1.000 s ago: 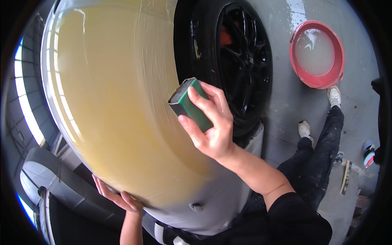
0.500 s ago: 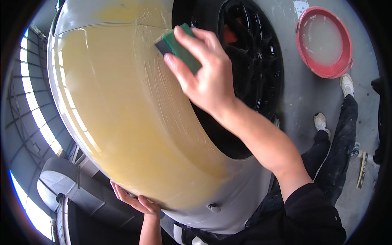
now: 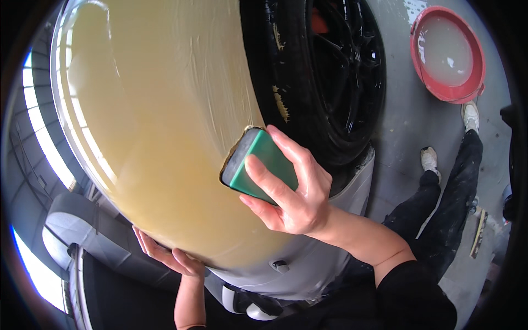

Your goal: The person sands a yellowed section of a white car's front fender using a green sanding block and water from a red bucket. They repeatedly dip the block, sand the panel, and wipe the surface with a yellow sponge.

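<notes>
A wet, curved car body panel [image 3: 148, 148] fills the middle, its yellowish coat giving way to grey toward the near end. My right hand [image 3: 305, 190] grips a green sanding block [image 3: 270, 165] with a dark grey pad and a thin, yellowish edge. The block is at the panel beside the wheel arch; whether its underside touches all along is hidden. Thin whitish streaks run down the coat along the arch. My left hand [image 3: 175, 259] rests on the panel's lower left edge, fingers stretched out and holding nothing.
A black wheel [image 3: 352, 71] with yellowish smears on its tyre sits in the arch. Beyond it a red bucket [image 3: 477, 77] of cloudy water stands on the grey floor [image 3: 401, 137]. My legs and white shoes [image 3: 430, 159] are at right. A small knob-like part [image 3: 280, 267] projects from the grey area.
My right hand has brought the sanding block nearer along the panel, away from the arch's far part. My left hand stays on the edge. The view has shifted slightly.
</notes>
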`<action>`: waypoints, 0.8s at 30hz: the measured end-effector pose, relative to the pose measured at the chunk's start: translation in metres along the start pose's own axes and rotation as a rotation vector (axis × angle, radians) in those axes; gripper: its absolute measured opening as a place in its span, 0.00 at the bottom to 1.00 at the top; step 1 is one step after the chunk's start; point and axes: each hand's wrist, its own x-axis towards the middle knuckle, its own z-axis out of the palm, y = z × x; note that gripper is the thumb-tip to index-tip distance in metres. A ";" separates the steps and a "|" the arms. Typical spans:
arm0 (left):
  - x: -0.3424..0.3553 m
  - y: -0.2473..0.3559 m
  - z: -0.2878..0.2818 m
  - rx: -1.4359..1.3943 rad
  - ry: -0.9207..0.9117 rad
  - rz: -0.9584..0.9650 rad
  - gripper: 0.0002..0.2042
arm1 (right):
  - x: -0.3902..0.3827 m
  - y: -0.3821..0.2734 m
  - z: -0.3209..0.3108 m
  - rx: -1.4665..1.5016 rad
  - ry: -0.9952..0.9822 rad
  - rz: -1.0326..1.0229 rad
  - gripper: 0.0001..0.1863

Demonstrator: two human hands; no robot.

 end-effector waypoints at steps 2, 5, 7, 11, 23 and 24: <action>0.000 0.000 -0.001 0.007 -0.003 0.008 0.43 | 0.016 0.005 0.005 -0.063 0.024 -0.062 0.25; 0.001 -0.001 -0.004 0.033 0.002 0.019 0.42 | 0.087 0.029 0.031 -0.172 0.092 -0.054 0.20; 0.001 -0.002 -0.006 0.035 0.006 0.024 0.42 | 0.081 0.031 0.035 -0.181 0.170 -0.136 0.22; -0.001 -0.006 -0.005 0.000 0.031 0.032 0.41 | 0.013 -0.013 0.007 -0.006 -0.019 -0.033 0.28; 0.000 -0.004 -0.004 -0.057 0.016 0.045 0.41 | 0.068 -0.008 0.018 -0.138 -0.048 0.009 0.27; 0.000 -0.004 -0.003 -0.056 0.018 0.050 0.41 | 0.099 0.005 0.028 -0.226 0.023 -0.032 0.25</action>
